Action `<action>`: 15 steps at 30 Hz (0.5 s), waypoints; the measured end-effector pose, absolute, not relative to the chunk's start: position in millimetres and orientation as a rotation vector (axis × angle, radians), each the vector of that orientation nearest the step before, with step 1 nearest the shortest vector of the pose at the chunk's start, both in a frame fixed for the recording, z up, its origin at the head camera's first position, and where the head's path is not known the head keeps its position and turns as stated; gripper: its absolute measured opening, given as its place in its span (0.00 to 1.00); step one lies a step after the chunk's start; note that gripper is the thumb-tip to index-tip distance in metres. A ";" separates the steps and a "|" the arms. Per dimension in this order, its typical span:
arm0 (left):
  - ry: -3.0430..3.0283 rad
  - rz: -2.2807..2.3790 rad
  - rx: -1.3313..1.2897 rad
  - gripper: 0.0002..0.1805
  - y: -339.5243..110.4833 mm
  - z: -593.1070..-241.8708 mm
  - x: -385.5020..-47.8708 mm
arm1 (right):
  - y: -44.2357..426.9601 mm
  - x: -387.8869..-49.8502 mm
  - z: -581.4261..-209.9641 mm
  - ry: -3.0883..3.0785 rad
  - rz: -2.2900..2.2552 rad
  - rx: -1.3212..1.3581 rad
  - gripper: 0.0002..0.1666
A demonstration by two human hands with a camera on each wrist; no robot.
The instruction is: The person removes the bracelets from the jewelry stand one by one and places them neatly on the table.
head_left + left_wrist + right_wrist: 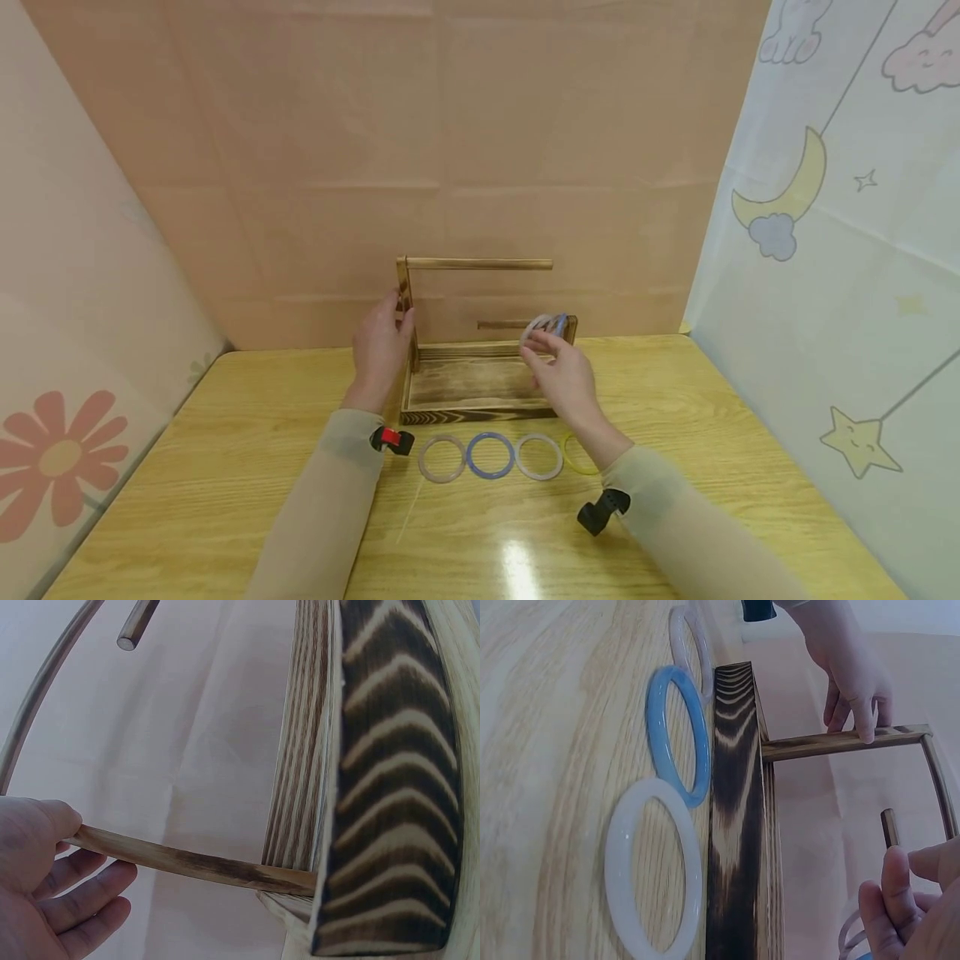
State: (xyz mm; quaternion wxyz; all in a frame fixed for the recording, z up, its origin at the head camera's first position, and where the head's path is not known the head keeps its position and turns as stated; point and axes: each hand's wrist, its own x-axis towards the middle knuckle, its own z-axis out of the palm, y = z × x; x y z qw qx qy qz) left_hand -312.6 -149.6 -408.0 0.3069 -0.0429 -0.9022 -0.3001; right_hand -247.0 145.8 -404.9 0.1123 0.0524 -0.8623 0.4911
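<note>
A dark-striped wooden rack (480, 414) stands on the table, with a tray base, an upper rod (480, 264) and a shorter lower rod (498, 325). With thumb and fingers my left hand (381, 343) grips its left upright post (187, 862). My right hand (564, 375) is at the lower rod, its fingers loosely bent beside a pale bangle (534, 322) and a blue bangle (561, 323) hanging there. Nothing shows between the visible fingertips in the right wrist view. The hand hides part of these bangles and the right upright post (573, 329).
In front of the rack lie a pinkish-grey bangle (442, 459), a blue bangle (491, 456), a white bangle (538, 457) and a yellow bangle (576, 458) in a row; my right wrist partly covers the yellow one. A fabric backdrop (300, 208) hangs behind the table.
</note>
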 end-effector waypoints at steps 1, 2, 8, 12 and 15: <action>-2.385 -0.794 -0.112 0.23 -149.8 -408.2 -312.9 | 144.5 -246.3 -404.9 -2.532 1.450 0.158 0.26; -2.385 -0.797 -0.111 0.23 -149.9 -408.3 -312.8 | 143.3 -245.5 -404.8 -2.532 1.463 0.160 0.27; -2.387 -0.804 -0.108 0.23 -150.3 -408.9 -312.9 | 135.2 -242.1 -405.3 -2.521 1.570 0.132 0.35; -2.392 -0.799 -0.109 0.22 -150.5 -408.9 -314.0 | 130.1 -240.9 -406.2 -2.502 1.636 0.091 0.40; -2.393 -0.802 -0.111 0.22 -150.4 -409.1 -314.0 | 128.0 -240.7 -407.7 -2.480 1.682 0.055 0.41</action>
